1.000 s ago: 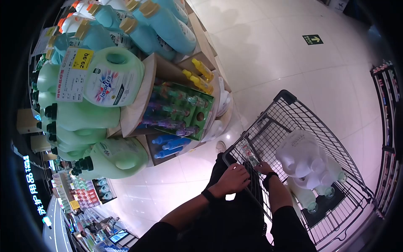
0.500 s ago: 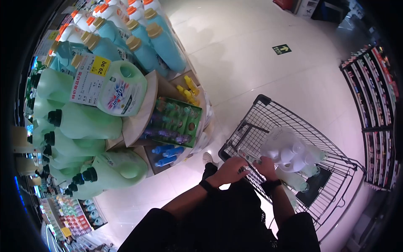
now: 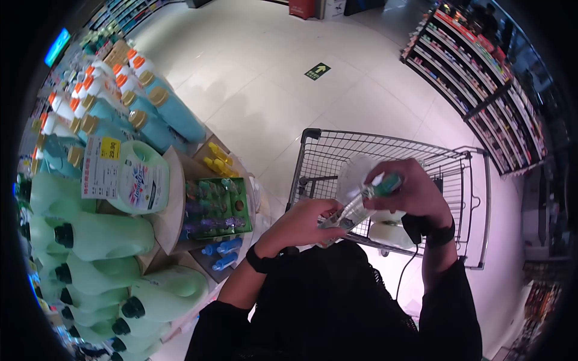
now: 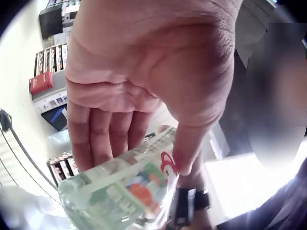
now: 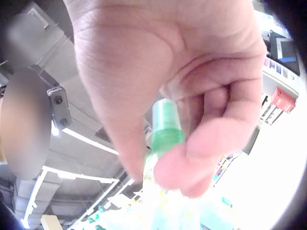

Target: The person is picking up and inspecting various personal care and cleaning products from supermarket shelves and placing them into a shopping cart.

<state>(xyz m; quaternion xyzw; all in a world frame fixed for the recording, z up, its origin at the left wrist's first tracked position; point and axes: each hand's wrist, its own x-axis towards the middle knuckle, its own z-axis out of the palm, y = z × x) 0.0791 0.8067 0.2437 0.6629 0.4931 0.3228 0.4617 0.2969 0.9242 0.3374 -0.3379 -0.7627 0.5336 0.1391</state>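
Note:
A small clear bottle (image 3: 356, 210) with a colourful printed label is held tilted between both hands, over the near side of the cart. My left hand (image 3: 301, 225) grips its lower body; in the left wrist view the thumb (image 4: 188, 148) presses beside the label (image 4: 146, 187). Around the bottle's top, my right hand (image 3: 412, 186) curls its fingers. The right wrist view shows the green top (image 5: 167, 138) under a clear cap (image 5: 165, 112), between thumb and fingertips. Beyond the hands, a wire shopping cart (image 3: 310, 134) carries pale bottles (image 3: 391, 233) and a whitish translucent jug (image 3: 354, 171).
To the left, a display is stacked with green detergent jugs (image 3: 105, 237), blue bottles (image 3: 174, 111) and a price sign (image 3: 97, 171). A green box (image 3: 242, 219) of small bottles sits on its end. Stocked shelves (image 3: 457, 66) stand beyond the cart at right.
The small bottle has come up from the cart and is now held in both hands. Both hands have risen from the cart's near edge. The head view has swung, shifting the display left.

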